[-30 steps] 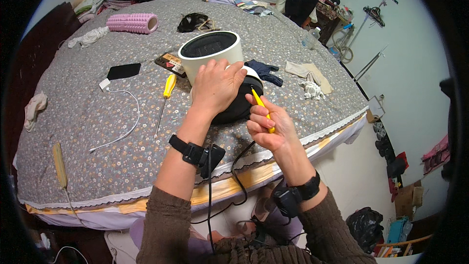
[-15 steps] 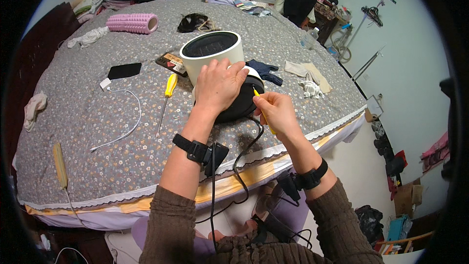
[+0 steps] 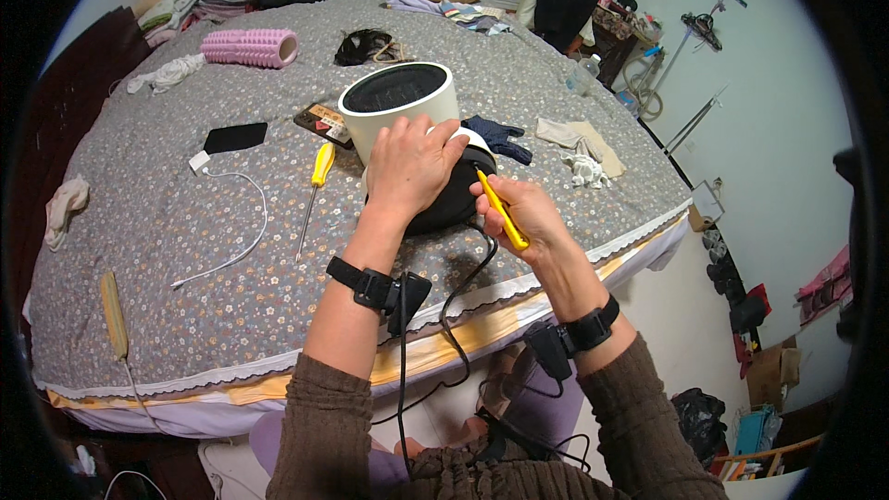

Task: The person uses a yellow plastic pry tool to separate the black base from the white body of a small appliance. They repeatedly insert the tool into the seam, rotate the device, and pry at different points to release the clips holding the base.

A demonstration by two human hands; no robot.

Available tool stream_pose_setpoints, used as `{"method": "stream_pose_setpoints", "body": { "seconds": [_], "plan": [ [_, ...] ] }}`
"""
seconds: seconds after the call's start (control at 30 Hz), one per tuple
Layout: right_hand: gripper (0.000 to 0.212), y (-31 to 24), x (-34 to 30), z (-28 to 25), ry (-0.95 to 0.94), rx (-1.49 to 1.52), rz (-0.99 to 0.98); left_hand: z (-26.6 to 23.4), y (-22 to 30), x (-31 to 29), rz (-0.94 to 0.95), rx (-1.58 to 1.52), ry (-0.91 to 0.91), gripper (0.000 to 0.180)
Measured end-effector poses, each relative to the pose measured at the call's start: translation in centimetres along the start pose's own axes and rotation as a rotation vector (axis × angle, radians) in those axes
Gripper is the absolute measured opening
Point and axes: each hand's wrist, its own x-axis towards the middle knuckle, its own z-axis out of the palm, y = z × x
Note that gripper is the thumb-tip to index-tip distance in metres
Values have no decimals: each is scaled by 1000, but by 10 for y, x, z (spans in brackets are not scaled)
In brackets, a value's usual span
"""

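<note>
A white round appliance (image 3: 363, 134) with a dark mesh face stands tilted on the bed, its black base (image 3: 443, 205) turned toward me. My left hand (image 3: 409, 165) lies over the white housing with its fingers curved round it and holds it. In my right hand (image 3: 524, 213) is a slim yellow-handled tool (image 3: 505, 215), gripped between thumb and fingers. Its tip meets the black base near the rim; its exact kind cannot be made out. A black cable (image 3: 468, 280) runs down from the base. Left of the appliance lies a yellow-handled screwdriver (image 3: 317, 187).
On the flowered bedspread (image 3: 176, 222) lie a black phone (image 3: 235, 137), a white charger cable (image 3: 264, 208), a small box (image 3: 324, 122), dark blue cloth (image 3: 500, 137), pale cloths (image 3: 585, 143) and a pink foam roller (image 3: 250, 47). The bed's edge (image 3: 519, 301) runs just before me.
My right hand has shifted its grip and turned, so more of the yellow handle shows. The tool's tip stays at the base. My left hand stays on the housing.
</note>
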Motion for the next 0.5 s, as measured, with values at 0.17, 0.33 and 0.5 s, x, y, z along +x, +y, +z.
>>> {"method": "stream_pose_setpoints", "body": {
  "seconds": [0.17, 0.33, 0.5],
  "plan": [
    [24, 19, 10, -5, -120, 692, 139, -5, 1, 0, -4, 8, -119, 31],
    [23, 12, 20, -13, -174, 788, 169, -11, 0, 3, 323, -64, -82, 37],
    [17, 3, 24, -17, -61, 715, 193, -2, 7, 11, 475, -2, -114, 14]
  ]
}}
